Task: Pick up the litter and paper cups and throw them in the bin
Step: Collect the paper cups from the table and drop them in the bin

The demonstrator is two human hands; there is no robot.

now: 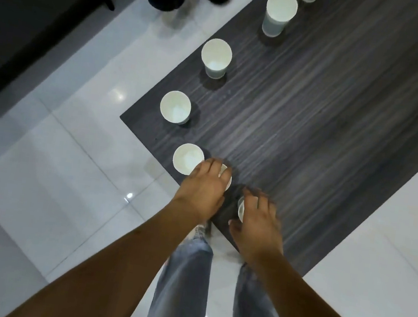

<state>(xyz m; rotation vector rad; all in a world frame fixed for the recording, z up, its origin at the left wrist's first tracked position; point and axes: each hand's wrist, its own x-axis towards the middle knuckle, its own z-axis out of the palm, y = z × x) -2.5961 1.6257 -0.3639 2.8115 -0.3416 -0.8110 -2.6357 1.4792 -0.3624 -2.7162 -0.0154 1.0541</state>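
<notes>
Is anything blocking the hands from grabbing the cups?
No. The left hand is already over one cup, and the right hand is on another cup. No bin is in view.

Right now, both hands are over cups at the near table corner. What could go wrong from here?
1. The left hand covers a cup right beside another cup that stands at the table edge; lifting could knock the neighbour onto the floor.
2. The right hand hides most of its cup, so the grip may be partial and the cup could crush or slip.
3. No bin is in view, so the carry path is unknown.
</notes>
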